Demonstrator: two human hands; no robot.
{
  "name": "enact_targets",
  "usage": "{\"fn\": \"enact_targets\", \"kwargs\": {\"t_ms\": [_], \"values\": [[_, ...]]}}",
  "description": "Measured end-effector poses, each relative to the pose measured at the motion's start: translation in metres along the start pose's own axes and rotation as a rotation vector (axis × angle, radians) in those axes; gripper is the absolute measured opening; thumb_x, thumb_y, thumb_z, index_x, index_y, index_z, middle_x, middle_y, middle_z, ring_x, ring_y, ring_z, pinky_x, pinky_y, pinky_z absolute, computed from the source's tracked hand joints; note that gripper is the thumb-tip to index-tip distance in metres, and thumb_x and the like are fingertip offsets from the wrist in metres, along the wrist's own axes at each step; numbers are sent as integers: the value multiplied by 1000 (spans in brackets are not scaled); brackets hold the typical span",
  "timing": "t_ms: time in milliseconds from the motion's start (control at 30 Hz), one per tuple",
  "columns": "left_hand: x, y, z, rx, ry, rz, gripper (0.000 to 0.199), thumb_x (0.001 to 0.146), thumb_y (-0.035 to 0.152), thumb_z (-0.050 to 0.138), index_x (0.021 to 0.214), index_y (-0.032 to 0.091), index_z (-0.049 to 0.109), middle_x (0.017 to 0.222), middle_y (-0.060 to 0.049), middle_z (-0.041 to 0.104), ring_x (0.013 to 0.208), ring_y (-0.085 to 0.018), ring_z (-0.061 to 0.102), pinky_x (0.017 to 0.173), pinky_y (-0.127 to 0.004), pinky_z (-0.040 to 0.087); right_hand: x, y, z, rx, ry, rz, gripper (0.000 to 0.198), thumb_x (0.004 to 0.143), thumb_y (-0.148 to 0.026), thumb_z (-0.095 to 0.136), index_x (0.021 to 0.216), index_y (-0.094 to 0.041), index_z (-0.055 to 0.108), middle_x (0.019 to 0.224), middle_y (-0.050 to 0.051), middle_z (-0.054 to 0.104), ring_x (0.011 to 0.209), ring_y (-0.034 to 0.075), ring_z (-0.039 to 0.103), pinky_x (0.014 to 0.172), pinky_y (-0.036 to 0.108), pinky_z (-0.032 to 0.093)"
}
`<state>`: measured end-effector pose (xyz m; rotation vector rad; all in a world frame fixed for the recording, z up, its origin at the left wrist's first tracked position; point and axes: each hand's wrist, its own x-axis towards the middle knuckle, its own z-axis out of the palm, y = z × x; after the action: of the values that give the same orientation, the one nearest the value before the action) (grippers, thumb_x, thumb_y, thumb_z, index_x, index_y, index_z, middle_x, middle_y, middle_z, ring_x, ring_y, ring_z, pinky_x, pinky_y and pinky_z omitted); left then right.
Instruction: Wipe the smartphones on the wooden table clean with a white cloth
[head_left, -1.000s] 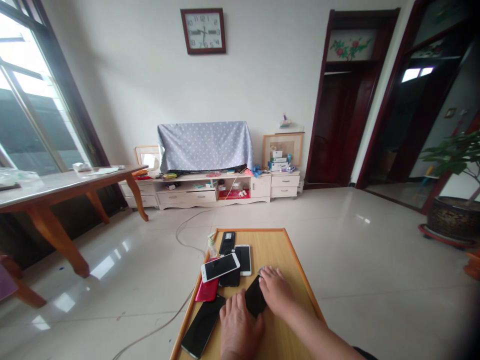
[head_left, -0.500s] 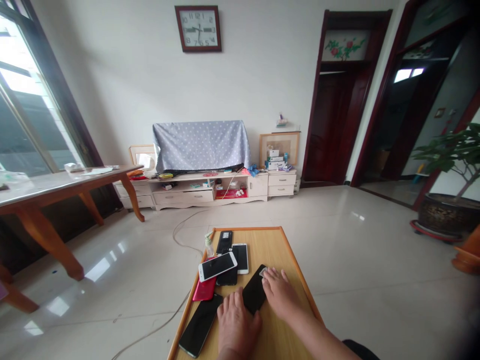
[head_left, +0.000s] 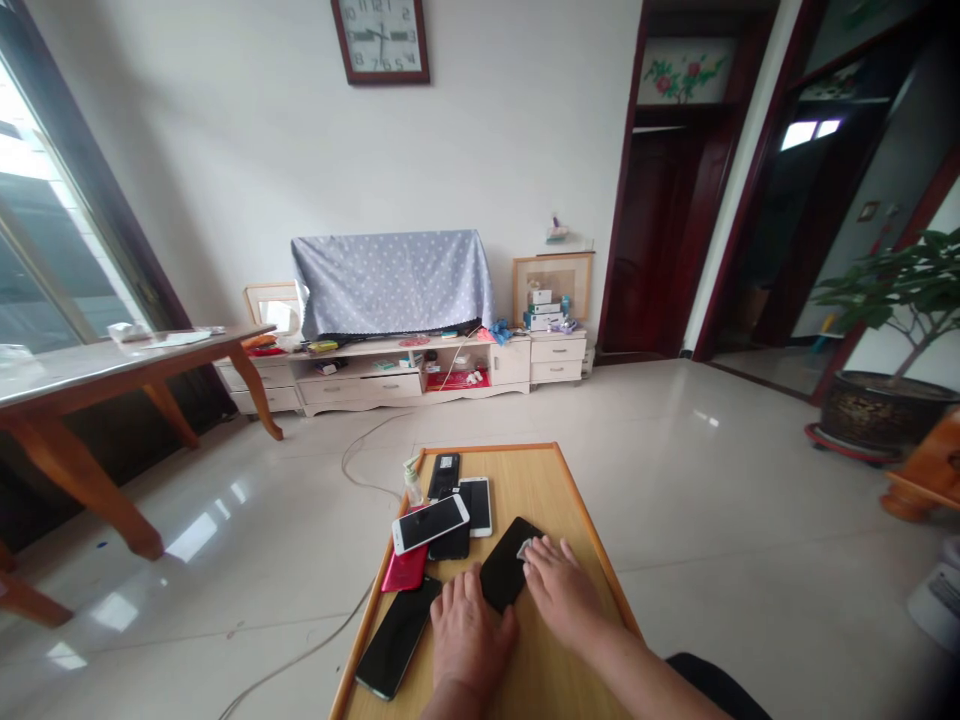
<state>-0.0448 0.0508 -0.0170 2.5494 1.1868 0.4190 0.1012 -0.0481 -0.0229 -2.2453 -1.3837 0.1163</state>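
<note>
A black smartphone [head_left: 504,572] lies at a slant on the wooden table [head_left: 525,475]. My left hand [head_left: 466,630] holds its near end, with the thumb and fingers around the corner. Under the fingertips of my right hand [head_left: 559,590] a small pale wipe [head_left: 524,549] is pressed against the screen, near the right edge. Much of the wipe is hidden. Left of my left hand rests another black smartphone [head_left: 397,640]. Beyond it are a red phone [head_left: 405,570], a white-framed phone [head_left: 431,524] lying across others, and a second white phone [head_left: 480,505].
A clear pump bottle [head_left: 413,485] stands at the table's left edge, beside a dark phone [head_left: 445,475]. A cable [head_left: 352,470] runs over the floor. Farther off are a cloth-covered TV cabinet [head_left: 390,390], a taller table [head_left: 150,365] and a potted plant [head_left: 885,410].
The view has shifted slightly, so the scene sits a little higher and further left. My right hand with the wipe has moved slightly down the screen. My left hand stays at the phone's near end.
</note>
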Motion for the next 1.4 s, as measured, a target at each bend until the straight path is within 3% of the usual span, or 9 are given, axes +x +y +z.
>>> {"fn": "enact_targets", "kwargs": {"t_ms": [167,367,533,733,833,933,1033,1267,1400], "values": [[3,-6,2,-1,-77,4,66,79,34,59,141,18,44,136,-11,57,128,-27,45,108,-39,26,-28,-23,12,72,-78,-182,48,105,-37,30,147,-23,49,149,7,50,141,23,42,123,49,18],[1,2,-4,4,-52,-3,63,80,39,59,139,19,46,135,-12,58,128,-27,46,107,-39,26,8,7,-2,-4,-25,41,51,105,-39,24,140,-19,56,148,10,52,142,24,41,122,51,19],[-1,9,-11,31,-55,-7,62,80,37,59,138,18,47,134,-11,59,127,-27,47,106,-39,27,44,16,-6,-29,-20,56,52,105,-38,25,138,-16,58,147,13,52,142,26,40,121,52,18],[1,3,-7,58,-73,-1,54,87,29,51,140,18,46,139,-11,57,129,-25,46,108,-38,27,21,-32,19,42,-104,-154,49,105,-37,28,144,-20,52,150,9,49,143,22,40,123,43,16],[3,1,-6,60,-73,5,51,90,25,45,141,18,46,139,-11,57,128,-24,47,107,-37,27,17,-37,21,93,-139,-238,48,105,-34,27,146,-23,49,150,7,51,142,21,41,123,43,15],[2,6,-9,47,-76,-11,59,84,36,56,140,18,46,137,-11,58,128,-26,46,108,-38,27,37,-23,11,42,-109,-120,46,105,-34,28,139,-24,57,147,6,54,141,21,42,123,45,16],[1,11,-14,56,-78,-33,66,79,37,60,141,17,46,136,-12,58,129,-27,46,108,-38,26,57,-12,4,8,-58,-19,50,105,-32,23,139,-17,56,149,12,51,143,26,39,121,53,16],[0,5,-12,43,-85,-14,55,85,32,53,139,20,48,140,-10,56,128,-25,47,108,-37,26,32,-37,22,79,-149,-204,47,104,-33,30,144,-22,52,150,7,50,142,21,40,122,42,20],[0,8,-14,34,-83,-26,62,82,38,57,140,19,46,137,-11,57,128,-26,47,108,-38,27,44,-24,13,54,-110,-107,45,104,-32,28,138,-27,58,147,5,54,140,21,42,122,49,17]]}}
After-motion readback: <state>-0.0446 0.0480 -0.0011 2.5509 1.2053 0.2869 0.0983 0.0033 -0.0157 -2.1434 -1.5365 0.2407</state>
